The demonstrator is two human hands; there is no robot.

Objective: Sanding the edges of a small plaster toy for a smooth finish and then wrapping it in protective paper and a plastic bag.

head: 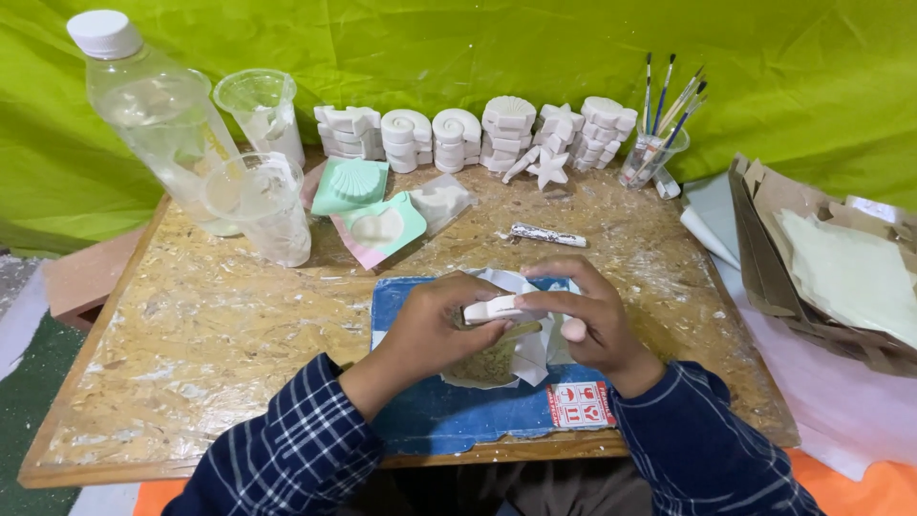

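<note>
My left hand (435, 330) and my right hand (587, 320) meet over a blue mat (439, 416) at the table's front edge. Between their fingertips they pinch a small flat white plaster piece (495, 309). Under the hands lies a sheet of sandpaper (492, 361) on crumpled white paper (530, 355). Both sleeves are dark blue with a check pattern.
Stacks of white plaster shell and star casts (478, 134) line the table's back edge. Green and pink silicone moulds (368, 210), two plastic cups (258, 205), a clear bottle (158, 110), a cup of paintbrushes (654, 153) and a foil-wrapped stick (546, 235) stand around. Brown paper bags (821, 268) lie at right.
</note>
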